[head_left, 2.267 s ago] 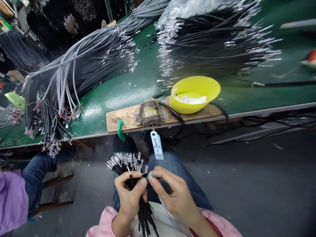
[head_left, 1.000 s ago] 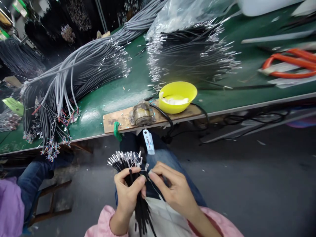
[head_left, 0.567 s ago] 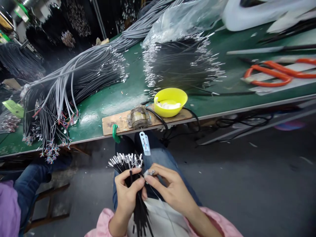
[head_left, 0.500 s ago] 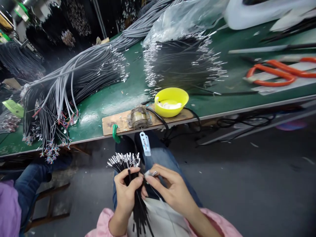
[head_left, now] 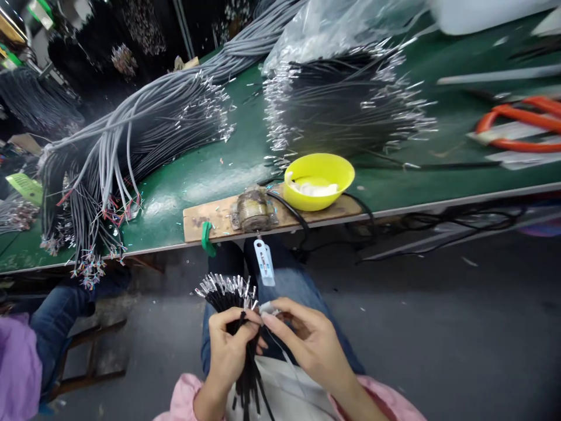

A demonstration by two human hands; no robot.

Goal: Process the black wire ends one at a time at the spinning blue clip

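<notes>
My left hand (head_left: 232, 345) is closed round a bundle of black cables (head_left: 249, 380) over my lap. The bundle's bright silvery ends (head_left: 225, 285) fan out above the fingers. Close beside it, my right hand (head_left: 307, 336) pinches a small whitish piece (head_left: 267, 308), whose kind I cannot make out, against the bundle's right side. A thin pale strand hangs below the right fingers. Just beyond the hands, a light blue clip (head_left: 265, 263) hangs from a small motor-like device (head_left: 254, 210) on a wooden board (head_left: 197, 223).
A yellow bowl (head_left: 318, 199) with white contents stands on the board, held by a green clamp (head_left: 207, 238). Black wires (head_left: 342, 105) with silvery ends and grey cables (head_left: 118, 128) lie on the green table. Orange-handled scissors (head_left: 504, 143) lie right. A person in purple (head_left: 20, 362) sits left.
The view has shifted slightly, so the table items at right appear farther right. Both hands keep their hold, and the right fingers have moved a little at the whitish piece.
</notes>
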